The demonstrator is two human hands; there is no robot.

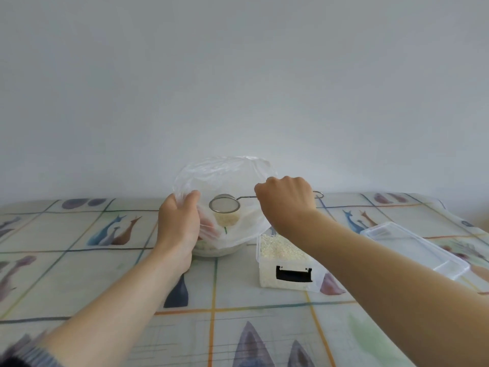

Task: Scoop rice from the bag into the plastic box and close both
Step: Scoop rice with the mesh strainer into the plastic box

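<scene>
A clear plastic bag [225, 172] of rice stands open at the middle back of the table. My left hand [178, 221] grips its left rim and holds the mouth wide. My right hand [287, 201] is shut on the wire handle of a small metal mesh strainer [225, 205], which sits inside the bag's mouth with rice in it. To the right of the bag is the clear plastic box [287, 260], open and nearly full of rice, a black latch on its front. My right forearm passes over the box.
The box's clear lid [415, 245] lies flat at the right of the table. A patterned cloth [105, 260] covers the table. A plain wall rises right behind the bag.
</scene>
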